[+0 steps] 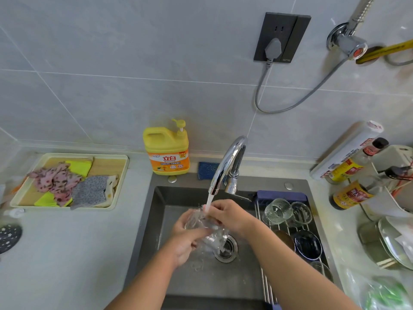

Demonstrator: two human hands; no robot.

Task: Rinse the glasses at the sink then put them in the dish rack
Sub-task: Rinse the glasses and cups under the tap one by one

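A clear glass [197, 221] sits under the running water of the chrome faucet [226, 165], over the grey sink [156, 220]. My left hand [186, 238] grips the glass from below and the left. My right hand [228, 217] holds its upper side, fingers curled at the rim under the stream. Water spills off the glass toward the drain [225, 246]. The dish rack [279, 195] lies across the sink's right side, with a ribbed clear glass [278, 211] and a second clear glass [301, 212] lying in it.
In the rack also sit a dark bowl [308, 243] and a brown bowl [283, 239]. A yellow detergent bottle [166, 148] stands behind the sink. A tray of cloths [69, 182] is at the left. Sauce bottles [350, 195] and pot lids [393, 242] crowd the right counter.
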